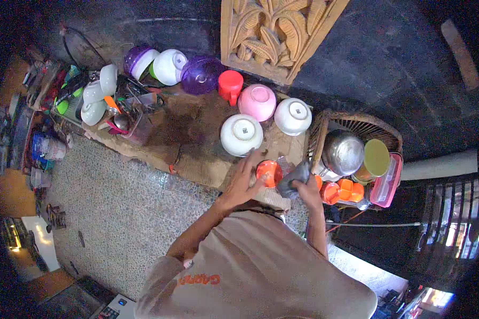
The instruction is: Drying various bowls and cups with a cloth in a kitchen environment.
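My left hand (241, 185) is held with its fingers apart, thumb overlapping the left edge of an orange plastic cup (272, 170). Its fingertips reach towards the near rim of an upside-down white bowl (241, 135); whether they touch is unclear. A bunched grey cloth (293, 181) is gripped in my right hand (309, 193), just right of the orange cup. Behind lie a pink bowl (257, 103) and another white bowl (293, 116), both turned bottom up, and a red mug (230, 84).
A wicker basket (321, 133) at the right holds a metal pot (343, 152), a green-lidded container (376, 158) and orange cups. A purple bowl (201, 75) rests along the back. Stacked white bowls (94, 112) and utensils fill the left end of the cardboard-covered surface (199, 159). A carved wooden panel (277, 38) overhangs the back.
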The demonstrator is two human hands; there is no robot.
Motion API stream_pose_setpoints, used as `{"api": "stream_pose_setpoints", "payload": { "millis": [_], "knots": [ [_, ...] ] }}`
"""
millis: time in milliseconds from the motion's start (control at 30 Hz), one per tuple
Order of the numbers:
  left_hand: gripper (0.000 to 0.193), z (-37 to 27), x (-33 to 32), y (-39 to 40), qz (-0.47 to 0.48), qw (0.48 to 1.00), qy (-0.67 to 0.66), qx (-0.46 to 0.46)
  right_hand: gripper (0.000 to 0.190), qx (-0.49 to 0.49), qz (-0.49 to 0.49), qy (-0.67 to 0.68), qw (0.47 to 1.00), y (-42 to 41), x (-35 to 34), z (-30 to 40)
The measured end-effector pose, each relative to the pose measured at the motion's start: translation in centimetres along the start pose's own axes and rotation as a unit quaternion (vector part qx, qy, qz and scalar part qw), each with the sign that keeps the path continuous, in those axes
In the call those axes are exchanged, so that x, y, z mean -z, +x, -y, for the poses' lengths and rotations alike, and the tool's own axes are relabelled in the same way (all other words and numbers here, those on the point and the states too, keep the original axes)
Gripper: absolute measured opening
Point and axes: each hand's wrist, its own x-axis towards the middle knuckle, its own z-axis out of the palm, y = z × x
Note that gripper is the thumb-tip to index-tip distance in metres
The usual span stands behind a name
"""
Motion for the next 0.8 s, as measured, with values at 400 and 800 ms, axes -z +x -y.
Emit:
{"api": "stream_pose_setpoints", "payload": {
  "millis": [400, 800],
  "knots": [
    [0.080, 0.9, -0.2, -0.4, 0.083, 0.950, -0.209, 0.215, 0.066, 0.004, -0.011, -0.077, 0.997, -1.0, -1.7, 1.6],
    [0.083, -0.6, -1.2, 1.7, 0.071, 0.959, -0.244, 0.128, 0.070, 0.021, -0.059, 0.001, 0.998, 0.4, -1.3, 2.6]
  ]
}}
